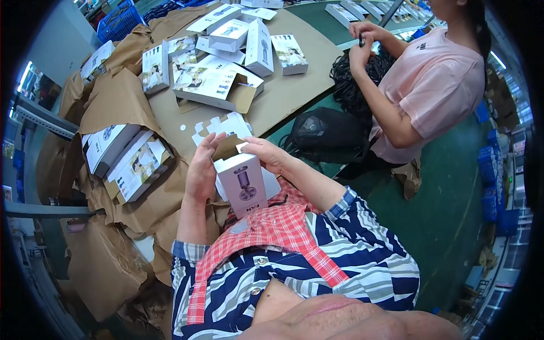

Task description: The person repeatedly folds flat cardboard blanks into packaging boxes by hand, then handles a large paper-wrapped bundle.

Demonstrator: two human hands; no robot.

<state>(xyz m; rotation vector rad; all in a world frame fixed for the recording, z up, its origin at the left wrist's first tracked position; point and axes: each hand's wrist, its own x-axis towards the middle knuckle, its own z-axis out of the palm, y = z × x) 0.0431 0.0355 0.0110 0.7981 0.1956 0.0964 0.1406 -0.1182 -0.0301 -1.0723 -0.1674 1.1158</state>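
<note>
A white fan box (242,184) with a purple handheld fan pictured on its front stands upright close to my apron. Its top end is open, and brown cardboard shows inside the raised flaps. Along the box's left side rests my left hand (201,167), fingers pointing up by the opening. My right hand (265,154) grips the right top edge, thumb at a white flap. Part of each hand's grip is hidden behind the box. Just beyond lies a flat white piece of cut cardboard (229,123) on the table.
Several white printed boxes lie piled on the cardboard-covered table (309,42). To the left, brown paper (110,99) wraps more boxes (136,164). A co-worker in a pink shirt (436,85) stands at the right, near a black bag (326,133). A blue basket (119,22) sits far left.
</note>
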